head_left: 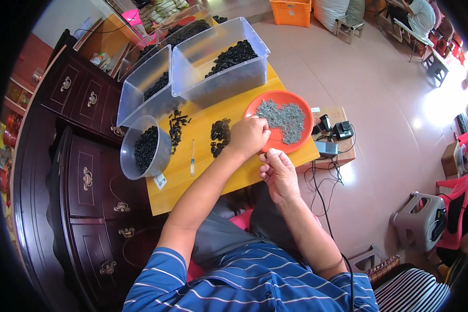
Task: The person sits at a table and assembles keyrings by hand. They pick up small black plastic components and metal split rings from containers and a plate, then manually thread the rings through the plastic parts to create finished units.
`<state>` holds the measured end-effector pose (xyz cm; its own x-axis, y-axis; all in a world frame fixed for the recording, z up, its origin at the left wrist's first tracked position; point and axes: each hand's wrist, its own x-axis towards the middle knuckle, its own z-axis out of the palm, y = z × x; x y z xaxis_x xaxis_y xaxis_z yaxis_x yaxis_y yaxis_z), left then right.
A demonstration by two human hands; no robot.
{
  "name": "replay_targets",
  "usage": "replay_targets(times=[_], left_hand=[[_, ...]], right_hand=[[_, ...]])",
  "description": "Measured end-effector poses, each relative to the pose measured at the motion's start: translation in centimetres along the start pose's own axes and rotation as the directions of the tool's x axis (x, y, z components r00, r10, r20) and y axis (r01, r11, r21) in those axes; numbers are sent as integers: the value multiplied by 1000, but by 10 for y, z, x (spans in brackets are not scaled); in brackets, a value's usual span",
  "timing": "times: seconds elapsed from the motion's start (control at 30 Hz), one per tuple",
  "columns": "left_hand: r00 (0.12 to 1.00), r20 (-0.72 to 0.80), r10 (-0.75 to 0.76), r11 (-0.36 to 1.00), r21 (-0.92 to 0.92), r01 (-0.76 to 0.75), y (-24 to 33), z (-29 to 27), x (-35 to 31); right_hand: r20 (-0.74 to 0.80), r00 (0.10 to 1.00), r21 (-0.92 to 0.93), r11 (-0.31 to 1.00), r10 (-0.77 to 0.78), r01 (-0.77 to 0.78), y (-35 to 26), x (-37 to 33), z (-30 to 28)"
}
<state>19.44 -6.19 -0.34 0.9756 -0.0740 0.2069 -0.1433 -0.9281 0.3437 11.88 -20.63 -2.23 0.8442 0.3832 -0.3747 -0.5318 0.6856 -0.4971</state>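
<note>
An orange-red plate (308,127) holds loose piles of small, thin grey metal pieces (292,122), like screws or pins. My left hand (249,136) is closed over the plate's near left rim, and whatever its fingertips hold is hidden. Just below the plate, my right hand (281,174) is closed in a pinch with a small dark piece at its fingertips. Left of my left hand lies a group of small black parts (219,136) on the yellow table (205,171). Farther left rests a thin screwdriver-like tool (192,158) with a pale blue handle.
Clear plastic bins (192,91) with black parts stand at the table's far side. A round clear tub (164,151) of black parts is at left, near loose black parts (176,127). Dark drawers (91,177) border the left. Adapters (342,130) and cables lie on a carton at right.
</note>
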Motion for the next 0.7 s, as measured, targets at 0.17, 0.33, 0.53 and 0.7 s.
replay_targets(times=[0.17,0.33,0.53,0.7], left_hand=[[999,14,47,993,109,-49,-3,9,4],[986,130,106,980,153,-126,-4,5,11],[986,-64,152,969,-185,-162,-1,-38,-22],[988,-36,149,968,-201,-153,4,-82,-74]], right_hand=[[24,1000,-29,1000,13,-12,1,-1,1],[20,1000,-57,998,13,-12,-1,-2,3],[34,999,-185,982,-19,25,-2,-7,11],[135,990,-294,953,-35,74,1,-11,13]])
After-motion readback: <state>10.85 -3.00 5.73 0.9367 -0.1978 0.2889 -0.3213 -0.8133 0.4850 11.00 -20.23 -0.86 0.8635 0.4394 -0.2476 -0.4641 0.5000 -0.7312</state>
